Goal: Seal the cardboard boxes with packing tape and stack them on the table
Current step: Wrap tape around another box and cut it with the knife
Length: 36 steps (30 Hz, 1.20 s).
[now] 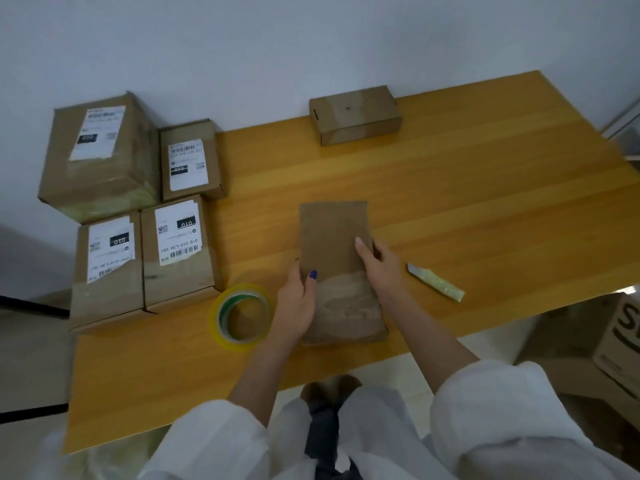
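A plain flat cardboard box point(333, 237) lies lengthwise in the middle of the wooden table point(467, 202), its near end covered with clear tape. My left hand point(298, 303) grips its left edge, thumb on top. My right hand point(379, 265) holds its right edge, fingers laid on the top face. A roll of clear packing tape point(242, 317) lies flat just left of my left hand. A small cutter point(435, 282) wrapped in tape lies to the right of my right hand.
Several labelled boxes stand at the table's left end: a large one point(98, 157), a small one point(192, 164), and two in front point(107, 271) point(180, 251). One plain sealed box point(355, 114) sits at the far edge. A carton point(620, 344) stands on the floor at right.
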Each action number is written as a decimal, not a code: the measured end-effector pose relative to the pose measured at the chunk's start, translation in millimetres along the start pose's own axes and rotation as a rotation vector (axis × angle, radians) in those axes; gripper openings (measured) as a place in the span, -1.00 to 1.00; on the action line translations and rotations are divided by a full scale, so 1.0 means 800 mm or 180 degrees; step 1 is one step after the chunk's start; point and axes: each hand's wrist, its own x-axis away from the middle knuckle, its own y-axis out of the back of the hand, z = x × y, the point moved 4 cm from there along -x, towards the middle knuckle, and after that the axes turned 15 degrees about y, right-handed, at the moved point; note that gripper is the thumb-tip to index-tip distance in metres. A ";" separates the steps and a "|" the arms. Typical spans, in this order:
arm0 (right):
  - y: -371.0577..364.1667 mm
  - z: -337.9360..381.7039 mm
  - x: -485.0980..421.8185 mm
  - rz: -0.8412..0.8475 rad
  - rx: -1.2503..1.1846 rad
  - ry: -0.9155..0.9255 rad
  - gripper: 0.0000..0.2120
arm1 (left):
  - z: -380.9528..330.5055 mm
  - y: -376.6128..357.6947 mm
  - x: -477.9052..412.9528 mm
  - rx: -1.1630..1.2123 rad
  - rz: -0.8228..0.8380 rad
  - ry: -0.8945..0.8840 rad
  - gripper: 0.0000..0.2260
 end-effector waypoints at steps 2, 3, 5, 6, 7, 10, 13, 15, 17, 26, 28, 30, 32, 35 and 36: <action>-0.004 0.019 -0.001 0.0049 -0.0352 -0.0491 -0.52 | -0.006 0.002 0.004 0.0400 -0.0162 0.0196 -0.53; -0.006 0.035 -0.002 0.0158 -0.0359 -0.0503 -0.52 | -0.011 0.006 0.004 0.0677 -0.0237 0.0231 -0.51; -0.009 0.072 -0.006 0.0430 -0.0117 -0.0022 -0.56 | -0.026 0.018 0.005 0.1096 -0.0326 0.0271 -0.50; -0.009 0.093 -0.006 0.0545 0.0160 0.0449 -0.57 | -0.037 0.024 0.005 0.1175 -0.0372 0.0277 -0.51; -0.009 0.117 -0.002 0.0531 0.0536 0.0962 -0.57 | -0.051 0.031 0.007 0.1209 -0.0443 0.0238 -0.53; -0.006 0.173 0.011 -0.0002 0.1072 0.1949 -0.53 | -0.093 0.051 0.020 0.1301 -0.0716 0.0009 -0.62; -0.002 0.219 0.015 -0.0325 0.1274 0.2087 -0.51 | -0.127 0.071 0.033 0.1382 -0.0927 -0.0142 -0.69; 0.006 0.247 0.010 -0.0214 0.1534 0.2135 -0.54 | -0.141 0.082 0.037 0.1625 -0.0865 -0.0144 -0.69; 0.015 0.277 0.004 0.0151 0.1070 0.2131 -0.58 | -0.145 0.088 0.029 0.2098 -0.0446 0.0025 -0.70; -0.012 0.283 0.005 0.0613 -0.0762 0.1124 -0.10 | -0.204 0.138 0.049 0.2700 0.0455 -0.0352 -0.73; 0.001 0.279 0.000 0.0481 -0.0652 0.1235 -0.32 | -0.217 0.150 0.056 0.2872 0.0628 -0.0459 -0.71; 0.015 0.282 -0.008 0.0321 -0.0366 0.1546 -0.55 | -0.229 0.157 0.057 0.2822 0.0933 -0.0519 -0.62; 0.021 0.290 -0.015 0.0205 -0.0175 0.1763 -0.43 | -0.240 0.160 0.066 0.2390 0.1126 -0.0506 -0.54; 0.013 0.302 -0.017 0.0116 -0.0116 0.1948 -0.31 | -0.243 0.150 0.074 0.1737 0.1126 -0.0682 -0.67; 0.010 0.302 -0.018 0.0004 0.0110 0.1917 -0.22 | -0.242 0.145 0.081 0.1785 0.1161 -0.0784 -0.72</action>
